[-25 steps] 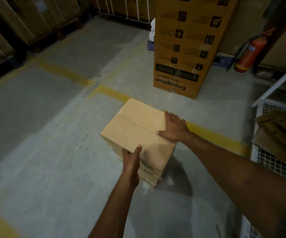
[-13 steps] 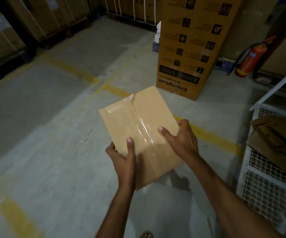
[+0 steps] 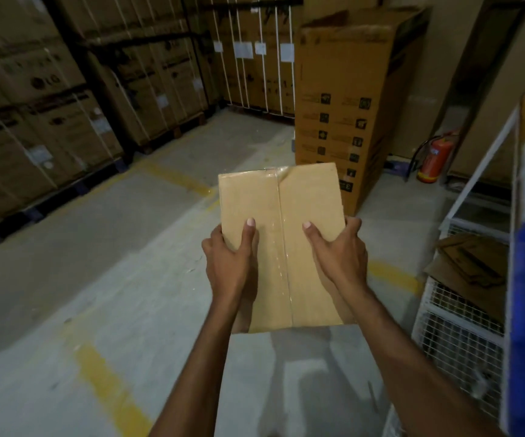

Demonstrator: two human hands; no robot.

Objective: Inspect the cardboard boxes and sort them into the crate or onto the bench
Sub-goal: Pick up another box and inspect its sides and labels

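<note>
- Head view, landmark: the cardboard box (image 3: 281, 244) I hold in front of me, raised clear of the concrete floor (image 3: 103, 279), its broad taped face turned toward the camera.
- Head view, hands: my left hand (image 3: 231, 263) clamps the box's left edge, thumb lying on the face; my right hand (image 3: 340, 257) clamps the right edge in the same way. The 2 hands sit level with each other, on either side of the clear tape seam (image 3: 283, 247) running down the middle.
- Head view, surroundings: beyond the box stands 1 tall printed carton (image 3: 346, 99); right of the box is a white wire-mesh crate (image 3: 456, 323) with flattened cardboard (image 3: 469, 266) inside; farther right of the tall carton, a red fire extinguisher (image 3: 436, 157). I cannot identify a bench here.
- Step in hand, as I judge it: inspection. To do it well I would keep both grips on the side edges, turn the box slowly, and check the seam, corners and each face before choosing the crate or the bench.
</note>
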